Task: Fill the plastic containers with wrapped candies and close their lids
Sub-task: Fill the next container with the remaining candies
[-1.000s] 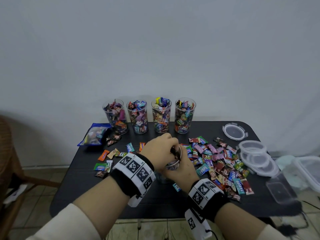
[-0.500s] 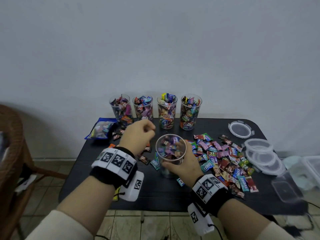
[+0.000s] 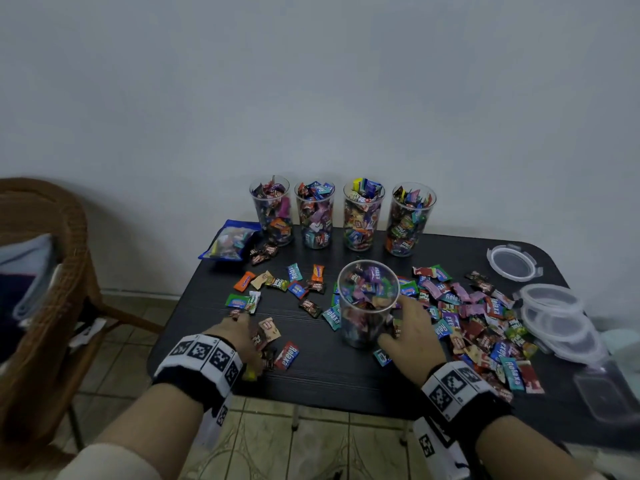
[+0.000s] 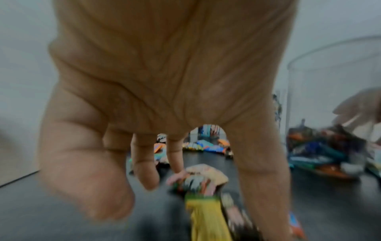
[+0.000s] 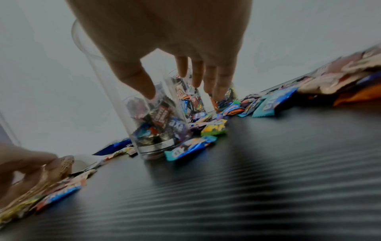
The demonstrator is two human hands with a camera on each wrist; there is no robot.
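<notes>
Candies [image 3: 268,344] in a small loose cluster lie nearest, at the front left of the black counter [image 3: 329,372], and the left hand [image 3: 235,341] is down on them, fingers spread and bent onto the wrappers; the left wrist view shows a fingertip touching one wrapper, but whether anything is actually pinched is too blurred to tell. Just to its three o'clock stands the clear plastic container [image 3: 367,303], upright, open-mouthed and roughly half full. The right hand [image 3: 410,332] sits against its right side, thumb and fingers loosely extended around the wall rather than clamped.

So the next move likely turns on this: the container's mouth lies up and to the left hand's two o'clock, a short lift away, its long axis vertical, so candies must go in from above. The left hand is the nearer picker.

Beyond the right hand, at one to three o'clock, spreads the big candy pile [image 3: 478,317]. Farther right lie the lids [image 3: 554,306]. Along the wall at twelve o'clock stand four full containers [image 3: 343,216], not yet lidded.
</notes>
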